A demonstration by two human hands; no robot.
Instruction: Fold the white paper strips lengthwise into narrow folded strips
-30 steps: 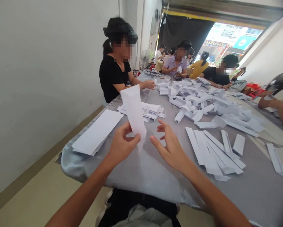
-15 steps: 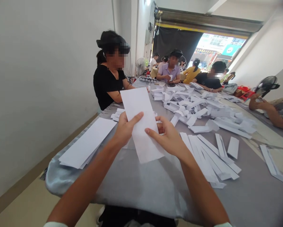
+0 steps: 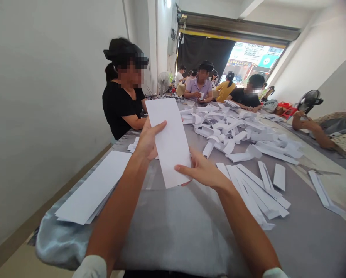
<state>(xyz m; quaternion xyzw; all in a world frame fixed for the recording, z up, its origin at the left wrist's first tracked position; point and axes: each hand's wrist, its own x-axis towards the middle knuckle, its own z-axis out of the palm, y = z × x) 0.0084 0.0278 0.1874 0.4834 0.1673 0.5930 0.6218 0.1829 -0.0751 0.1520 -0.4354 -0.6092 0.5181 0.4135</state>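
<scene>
Both my hands hold one long white paper sheet [image 3: 170, 139] upright above the grey table [image 3: 184, 227]. My left hand [image 3: 147, 141] pinches its left edge near the top, thumb across the front. My right hand [image 3: 202, 172] grips its lower right corner, thumb on the front and fingers behind. A stack of flat white sheets [image 3: 91, 191] lies to the left of my left arm. A fan of folded paper strips [image 3: 256, 189] lies just right of my right hand.
A big heap of folded white papers [image 3: 242, 129] covers the table's middle and far end. A person in a black top [image 3: 119, 102] sits at the left side; other people sit at the far end and right. A fan [image 3: 308, 101] stands at the right.
My right hand, open one second ago, has taken hold of the sheet's lower corner. My left hand slid up along its left edge. The sheet turned its face toward me and rose.
</scene>
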